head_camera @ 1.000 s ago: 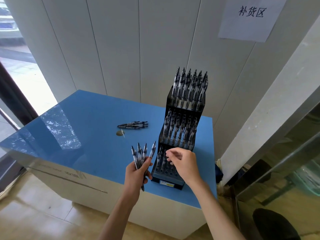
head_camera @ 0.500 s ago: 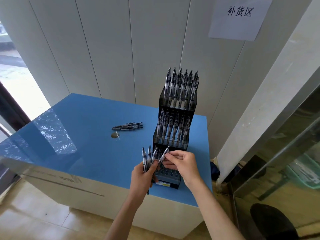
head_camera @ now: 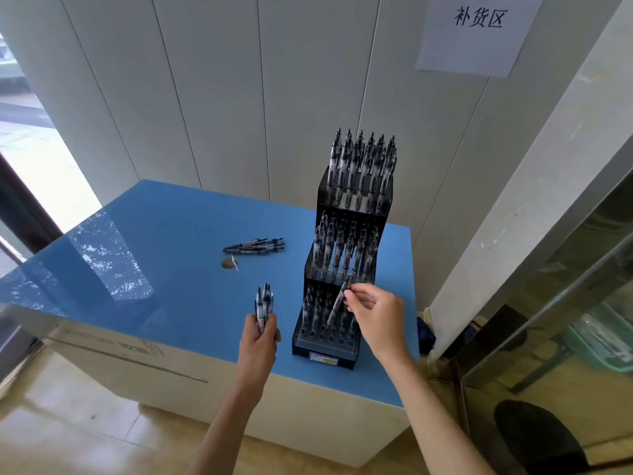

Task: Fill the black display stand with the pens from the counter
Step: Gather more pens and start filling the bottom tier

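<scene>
A black three-tier display stand [head_camera: 323, 356] stands at the right of the blue counter [head_camera: 164, 255]. Its top and middle tiers are packed with pens; the bottom tier holds several pens at the back and shows open holes in front. My right hand [head_camera: 375, 318] pinches a single pen [head_camera: 337, 305], tilted, with its lower end over the bottom tier. My left hand [head_camera: 258, 341] grips a bundle of pens [head_camera: 263, 305] upright, just left of the stand. A small pile of loose pens [head_camera: 255, 245] lies on the counter farther back.
A small round brownish object [head_camera: 230, 262] lies on the counter near the loose pens. White panelled wall stands behind with a paper sign [head_camera: 474, 30]. A glass partition [head_camera: 561, 303] and a black round seat [head_camera: 537, 437] are at the right.
My right hand took one pen out of the left hand's bundle and carried it right, over the bottom tier. The left hand with the bundle drew back to the left.
</scene>
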